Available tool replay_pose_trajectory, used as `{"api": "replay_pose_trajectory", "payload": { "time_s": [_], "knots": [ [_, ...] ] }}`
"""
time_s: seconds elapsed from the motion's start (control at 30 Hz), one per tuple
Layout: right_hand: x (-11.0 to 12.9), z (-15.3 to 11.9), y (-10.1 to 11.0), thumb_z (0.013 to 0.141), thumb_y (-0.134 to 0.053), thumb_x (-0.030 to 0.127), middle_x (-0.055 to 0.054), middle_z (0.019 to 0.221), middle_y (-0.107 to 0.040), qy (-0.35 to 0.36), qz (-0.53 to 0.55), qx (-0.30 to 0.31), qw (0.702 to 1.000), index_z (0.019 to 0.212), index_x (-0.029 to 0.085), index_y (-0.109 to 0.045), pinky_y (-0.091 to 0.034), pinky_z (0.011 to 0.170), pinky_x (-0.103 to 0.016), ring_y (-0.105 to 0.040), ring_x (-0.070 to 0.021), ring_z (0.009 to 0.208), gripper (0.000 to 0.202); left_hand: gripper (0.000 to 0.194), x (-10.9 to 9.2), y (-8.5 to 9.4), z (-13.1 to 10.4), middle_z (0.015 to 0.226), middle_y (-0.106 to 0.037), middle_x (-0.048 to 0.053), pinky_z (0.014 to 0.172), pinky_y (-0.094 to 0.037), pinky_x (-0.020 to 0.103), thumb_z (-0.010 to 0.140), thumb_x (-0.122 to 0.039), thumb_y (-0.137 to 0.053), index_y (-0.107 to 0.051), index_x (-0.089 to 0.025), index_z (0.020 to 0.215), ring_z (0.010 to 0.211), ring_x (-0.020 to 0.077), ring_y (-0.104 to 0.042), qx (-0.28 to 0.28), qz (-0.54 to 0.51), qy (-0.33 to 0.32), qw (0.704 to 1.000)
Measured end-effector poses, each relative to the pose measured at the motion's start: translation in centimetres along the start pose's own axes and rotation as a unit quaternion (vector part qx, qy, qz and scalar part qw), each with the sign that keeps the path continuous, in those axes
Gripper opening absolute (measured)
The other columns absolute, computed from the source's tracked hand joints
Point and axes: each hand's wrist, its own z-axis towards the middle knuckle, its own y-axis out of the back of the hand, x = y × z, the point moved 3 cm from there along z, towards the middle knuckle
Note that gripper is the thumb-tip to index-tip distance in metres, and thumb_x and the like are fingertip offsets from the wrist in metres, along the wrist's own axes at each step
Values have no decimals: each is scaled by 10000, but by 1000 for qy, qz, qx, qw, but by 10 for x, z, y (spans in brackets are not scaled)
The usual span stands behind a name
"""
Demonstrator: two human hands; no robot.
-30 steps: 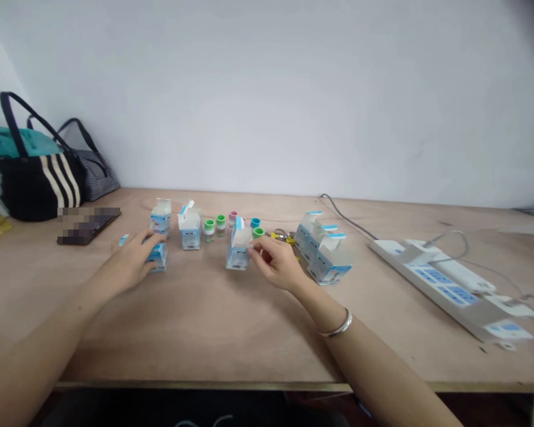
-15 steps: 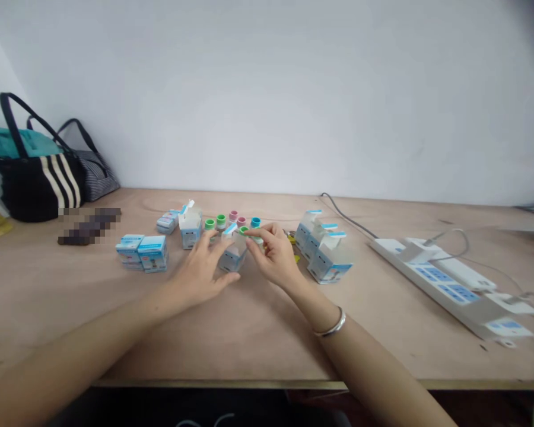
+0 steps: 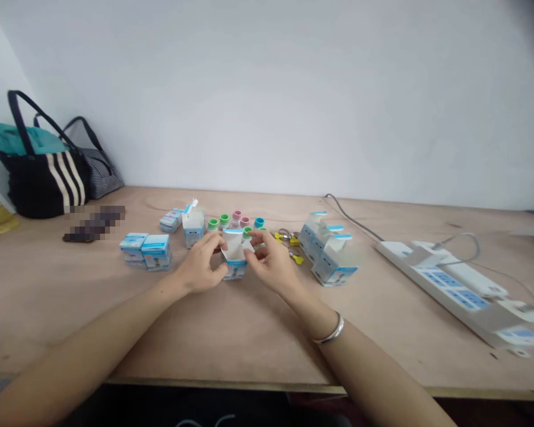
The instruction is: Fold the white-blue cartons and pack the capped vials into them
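Observation:
Between my two hands a small blue-and-white carton (image 3: 235,271) stands on the table, its top flaps raised and its white inside showing. My left hand (image 3: 203,264) grips its left side, fingers bent around the edge and thumb at the front. My right hand (image 3: 273,261) pinches the right flap between thumb and fingers. Just behind the carton are several small bottles with green (image 3: 224,219), pink (image 3: 237,214) and blue (image 3: 258,222) tops, partly hidden by my hands. Another open carton (image 3: 194,230) is left of the bottles.
Several open cartons (image 3: 333,261) stand in a row on the right, near yellow-handled pieces with metal loops (image 3: 296,259). Closed cartons (image 3: 156,254) sit on the left. Farther out are a white power strip (image 3: 454,290), a dark blurred-out object (image 3: 95,224) and a black striped bag (image 3: 44,184).
The carton has turned so its printed front and open top face me. My left hand has closed in on its side, and my right hand has shifted onto the right flap.

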Motion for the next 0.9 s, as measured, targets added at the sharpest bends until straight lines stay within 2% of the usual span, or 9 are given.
{"api": "replay_pose_trajectory", "payload": {
  "time_s": [0.07,0.17,0.3,0.43,0.53,0.6,0.7,0.8,0.9],
  "knots": [
    [0,0,0,759,-536,169,-48,914,-574,0,2,-10,1000,991,184,-546,-472,529,-225,-538,-80,543,233,238,2,2,-2,1116,-494,97,841,-515,342,689,-154,-555,-509,-176,922,1062,217,-528,-30,38,-42,998],
    [-1,0,0,757,-528,163,-61,923,-550,15,10,-9,1000,901,180,-599,-481,567,-244,-530,-98,604,162,215,2,5,-7,1045,-545,92,944,-459,420,725,-202,-582,-563,-187,939,1051,240,-538,-63,136,-152,977],
    [-9,-1,-5,766,-537,191,-51,872,-545,15,42,6,999,948,182,-630,-476,599,-266,-522,-123,651,205,194,4,7,-13,1054,-615,77,1066,-340,485,762,-218,-580,-578,-199,954,1134,251,-522,-44,198,-248,947],
    [-20,2,-8,814,-526,278,-49,880,-559,0,54,19,998,974,183,-625,-473,603,-275,-538,-136,666,211,103,8,4,-12,1168,-589,111,1108,-264,521,835,-207,-499,-525,-168,926,1192,233,-501,-3,169,-217,962],
    [-25,10,0,845,-504,300,-74,905,-556,27,-57,-30,998,970,183,-642,-463,665,-299,-550,-174,760,220,65,11,-1,-12,1127,-601,115,1117,-211,556,866,-207,-464,-490,-165,907,1162,218,-527,9,157,-198,968],
    [-26,16,5,846,-494,256,-108,1006,-554,55,-183,-49,980,1019,186,-645,-437,756,-338,-532,-217,879,240,58,12,-3,-12,1104,-604,113,1114,-227,549,871,-210,-465,-481,-165,905,1154,210,-531,9,151,-192,970],
    [-28,22,6,831,-519,254,-109,1180,-522,75,-342,-26,936,1073,232,-637,-372,799,-382,-476,-267,976,270,59,14,-5,-12,1103,-596,106,1101,-271,531,869,-216,-473,-476,-175,911,1146,202,-531,4,141,-183,973],
    [-28,22,5,840,-530,335,-75,1220,-528,81,-403,-13,912,994,261,-648,-320,773,-377,-448,-274,995,208,66,14,-5,-12,1108,-581,105,1090,-295,516,863,-222,-483,-471,-180,912,1144,205,-526,-5,123,-175,977],
    [-25,20,2,854,-516,329,-66,1157,-582,108,-408,6,906,904,238,-630,-281,754,-359,-455,-251,978,154,85,14,-3,-11,1121,-553,119,1035,-384,450,855,-240,-507,-475,-175,900,1121,206,-531,-9,89,-154,984]
  ]
}}
